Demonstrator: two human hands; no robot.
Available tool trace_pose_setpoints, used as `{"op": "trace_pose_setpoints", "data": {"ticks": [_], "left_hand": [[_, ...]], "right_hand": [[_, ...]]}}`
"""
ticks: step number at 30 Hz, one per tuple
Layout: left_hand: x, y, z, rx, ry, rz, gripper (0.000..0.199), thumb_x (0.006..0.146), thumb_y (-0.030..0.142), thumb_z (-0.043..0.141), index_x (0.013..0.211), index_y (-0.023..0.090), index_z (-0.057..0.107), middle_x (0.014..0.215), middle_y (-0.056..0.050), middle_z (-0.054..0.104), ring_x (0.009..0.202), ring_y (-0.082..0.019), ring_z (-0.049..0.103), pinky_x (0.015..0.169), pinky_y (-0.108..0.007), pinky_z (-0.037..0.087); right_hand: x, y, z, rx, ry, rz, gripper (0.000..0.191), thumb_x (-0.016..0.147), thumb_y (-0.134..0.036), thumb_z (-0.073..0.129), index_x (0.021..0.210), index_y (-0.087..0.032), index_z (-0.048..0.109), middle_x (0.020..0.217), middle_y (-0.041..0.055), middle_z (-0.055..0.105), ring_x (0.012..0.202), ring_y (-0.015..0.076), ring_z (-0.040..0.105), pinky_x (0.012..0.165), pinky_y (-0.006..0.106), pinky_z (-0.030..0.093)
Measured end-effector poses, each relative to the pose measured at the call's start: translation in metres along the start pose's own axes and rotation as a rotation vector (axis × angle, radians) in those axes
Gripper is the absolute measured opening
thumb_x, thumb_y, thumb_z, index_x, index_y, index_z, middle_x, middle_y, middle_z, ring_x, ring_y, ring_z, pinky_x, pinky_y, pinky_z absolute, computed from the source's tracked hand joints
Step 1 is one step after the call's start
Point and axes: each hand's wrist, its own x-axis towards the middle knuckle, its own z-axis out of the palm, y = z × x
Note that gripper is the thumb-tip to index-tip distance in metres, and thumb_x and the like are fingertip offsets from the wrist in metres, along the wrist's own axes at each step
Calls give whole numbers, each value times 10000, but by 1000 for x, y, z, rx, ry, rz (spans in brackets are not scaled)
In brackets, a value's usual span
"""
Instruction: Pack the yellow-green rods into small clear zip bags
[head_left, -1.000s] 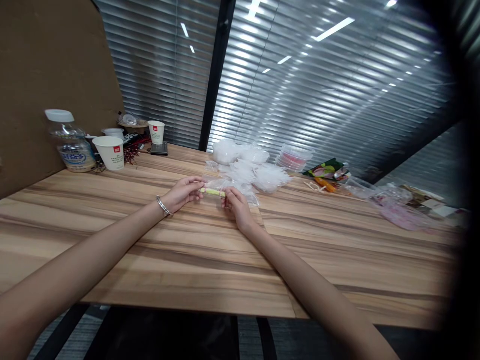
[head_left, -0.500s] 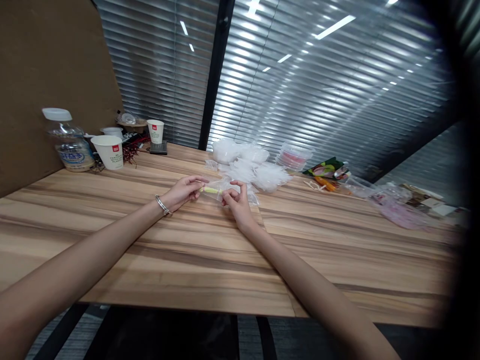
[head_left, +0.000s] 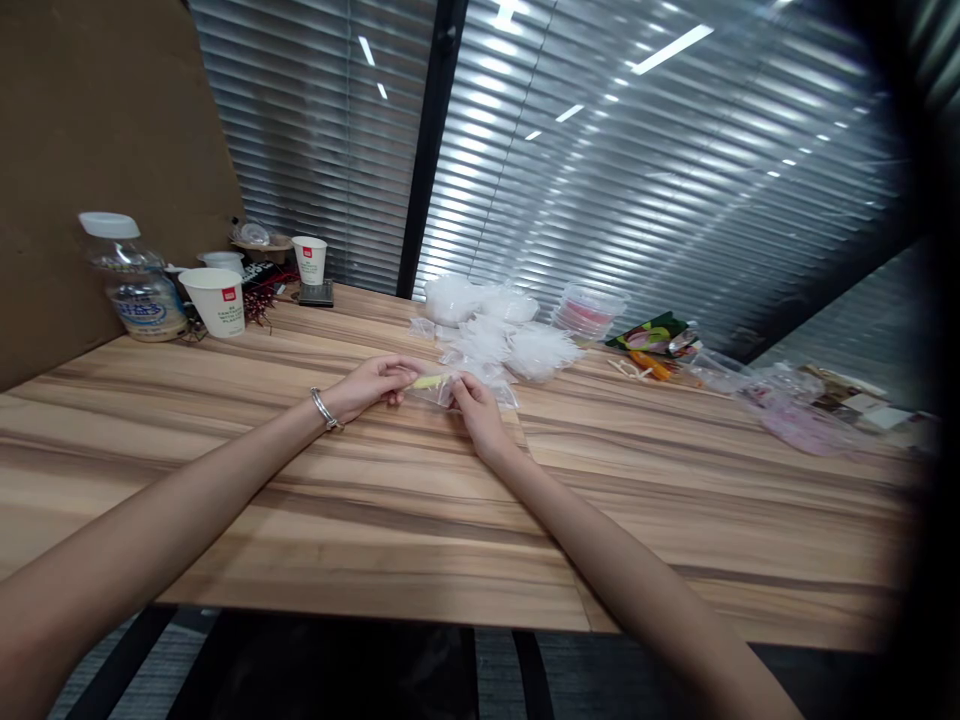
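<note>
Between my hands, just above the table, is a small clear plastic bag (head_left: 435, 396) with a slim yellow-green thing (head_left: 428, 381) that appears to lie inside it. My left hand (head_left: 373, 386), with a silver bangle at the wrist, is closed at the bag's left end, thumb and fingers pinched together. At the right end, my right hand (head_left: 470, 400) pinches the clear plastic between thumb and fingers. What kind of thing the yellow-green piece is cannot be made out. Right behind my hands lies a pile of clear plastic bags (head_left: 480, 345).
Clear round containers (head_left: 589, 312) stand behind the pile. To the right are an orange item (head_left: 651, 365), a green packet (head_left: 651, 334) and pink plastic (head_left: 806, 425). On the left stand a bottle (head_left: 139, 290) and paper cups (head_left: 217, 305). Blinds (head_left: 637, 180) cover the glass behind the table.
My right fingers, partly raised before, are now pinched on the bag's right end. The yellow-green thing has shifted slightly right, away from my left fingertips.
</note>
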Motion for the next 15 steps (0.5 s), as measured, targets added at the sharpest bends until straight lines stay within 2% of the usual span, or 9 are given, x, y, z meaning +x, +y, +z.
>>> {"op": "trace_pose_setpoints", "data": {"ticks": [3, 6, 9, 11, 15], "left_hand": [[-3, 4, 3, -21, -54, -8, 435, 725, 378, 687, 1095, 164, 605, 822, -41, 609, 602, -49, 535, 516, -148, 412], [-4, 6, 4, -80, -72, -19, 467, 712, 347, 709, 1126, 166, 590, 853, -49, 617, 618, -46, 540, 550, -156, 434], [-4, 5, 2, -146, -25, -14, 493, 705, 305, 723, 1153, 174, 567, 809, -29, 605, 635, -46, 549, 591, -161, 455], [-3, 3, 0, -173, 5, -9, 496, 710, 286, 720, 1165, 178, 554, 772, -12, 590, 645, -47, 553, 609, -158, 460], [-2, 1, -2, -197, 34, -21, 490, 718, 275, 712, 1169, 181, 544, 758, -6, 585, 646, -46, 552, 614, -157, 462]], "right_hand": [[2, 5, -2, -4, 33, 24, 358, 836, -500, 481, 724, -160, 495, 681, 10, 491, 639, 105, 465, 612, 213, 415], [2, 3, -2, 3, 54, 34, 353, 828, -507, 478, 762, -162, 514, 710, 15, 500, 654, 107, 465, 613, 213, 422], [-2, -5, 1, 14, 45, -18, 324, 824, -459, 503, 982, -185, 572, 829, 26, 532, 722, 115, 483, 646, 216, 436], [-4, -11, 2, 11, 24, -57, 368, 829, -417, 514, 1127, -204, 551, 864, 27, 530, 742, 116, 493, 670, 220, 440], [-8, -19, 4, -22, -16, -84, 429, 834, -374, 535, 1232, -217, 507, 853, 22, 526, 721, 108, 506, 700, 228, 435]]}}
